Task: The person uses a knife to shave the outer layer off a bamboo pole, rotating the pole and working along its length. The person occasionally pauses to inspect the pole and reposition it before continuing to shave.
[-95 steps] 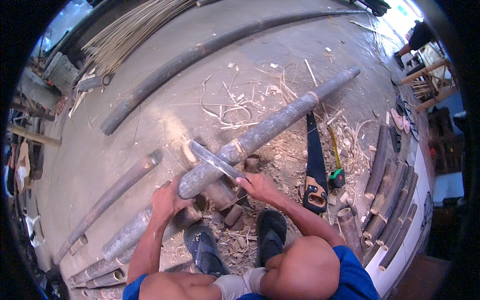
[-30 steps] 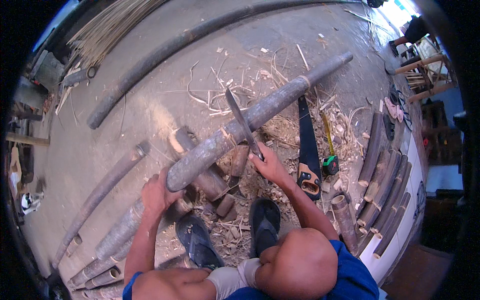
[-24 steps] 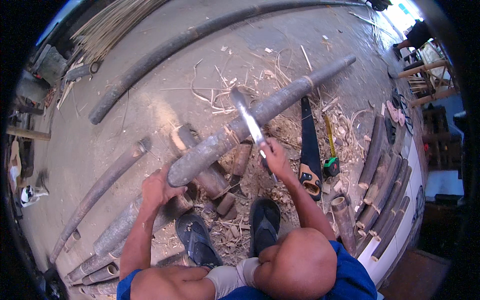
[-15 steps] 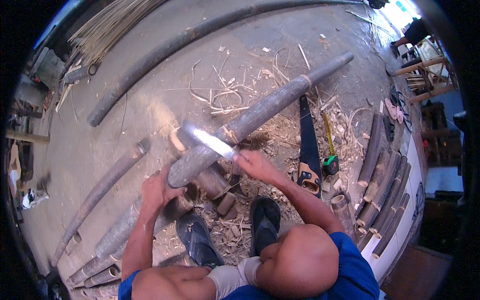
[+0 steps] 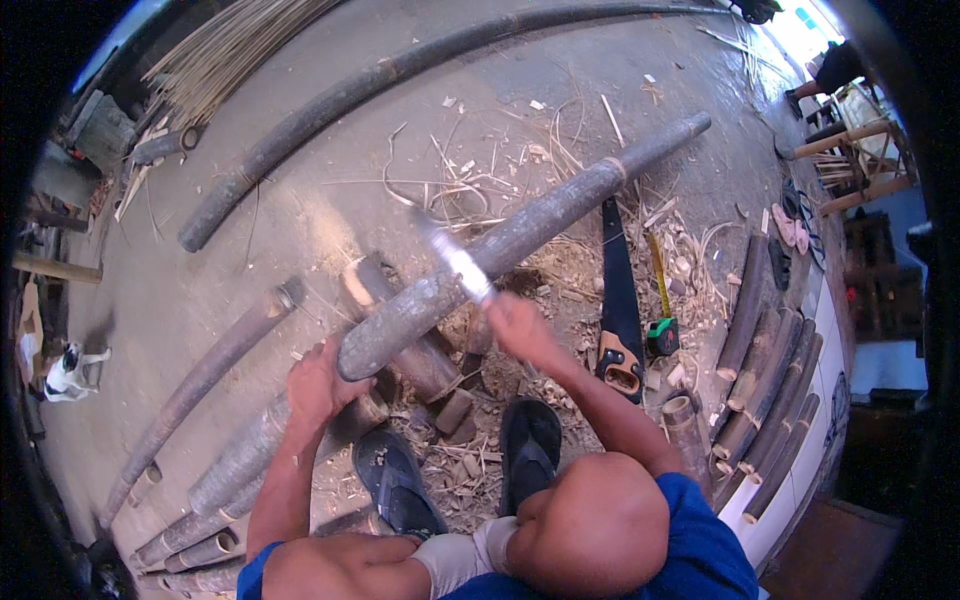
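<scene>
A thick dark bamboo pole (image 5: 545,222) slants from near my left hand up toward the far right. It rests across a shorter bamboo piece (image 5: 422,362) lying beneath it. My left hand (image 5: 318,383) is closed round the pole's near end, its fingers partly hidden. In my right hand (image 5: 518,328) is a broad-bladed knife (image 5: 462,268), its bright blade blurred by motion and crossing over the pole's middle. The handle is mostly hidden in my fist.
On the right lie a handsaw (image 5: 620,300), a tape measure (image 5: 662,336) and several cut bamboo pieces (image 5: 765,400). A long bamboo pole (image 5: 320,115) curves behind. Shavings litter the floor. A black-and-white dog (image 5: 72,372) stands at far left; another person's leg (image 5: 808,90) shows at far right.
The knife and my right hand have shifted slightly right and the blade is steeper. The pole's far end has dipped a little in view. The dog at left has raised its head.
</scene>
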Demonstrator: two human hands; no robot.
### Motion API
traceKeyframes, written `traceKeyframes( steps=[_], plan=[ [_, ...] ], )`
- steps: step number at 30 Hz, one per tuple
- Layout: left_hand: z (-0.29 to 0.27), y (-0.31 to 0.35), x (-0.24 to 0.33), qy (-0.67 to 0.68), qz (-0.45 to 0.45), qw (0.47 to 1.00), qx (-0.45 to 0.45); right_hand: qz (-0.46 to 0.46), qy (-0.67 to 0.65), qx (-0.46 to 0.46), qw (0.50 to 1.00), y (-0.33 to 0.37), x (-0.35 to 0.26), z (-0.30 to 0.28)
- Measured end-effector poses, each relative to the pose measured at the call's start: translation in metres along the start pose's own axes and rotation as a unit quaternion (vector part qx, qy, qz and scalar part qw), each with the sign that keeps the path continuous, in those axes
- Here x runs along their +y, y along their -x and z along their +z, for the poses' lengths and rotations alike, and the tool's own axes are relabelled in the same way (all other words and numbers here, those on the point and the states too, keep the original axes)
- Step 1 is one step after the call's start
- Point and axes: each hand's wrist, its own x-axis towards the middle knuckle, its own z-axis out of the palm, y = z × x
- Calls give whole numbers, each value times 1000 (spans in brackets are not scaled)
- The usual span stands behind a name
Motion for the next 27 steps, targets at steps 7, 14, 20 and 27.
traceKeyframes(
  steps=[7, 14, 20, 27],
  plan=[
    [-1, 2, 2, 6, -2, 1000, -3, 207, -149, 98, 962, -4, -12, -10],
    [-10, -7, -2, 23, -3, 998, -50, 117, 8, -25, 993, 2, 4, -9],
    [-21, -18, -1, 87, 6, 992, -87, 54, 17, -73, 996, 4, 11, 12],
    [-20, -18, -5, 114, -16, 987, -111, 149, -164, 124, 967, -1, 16, 5]
  ],
)
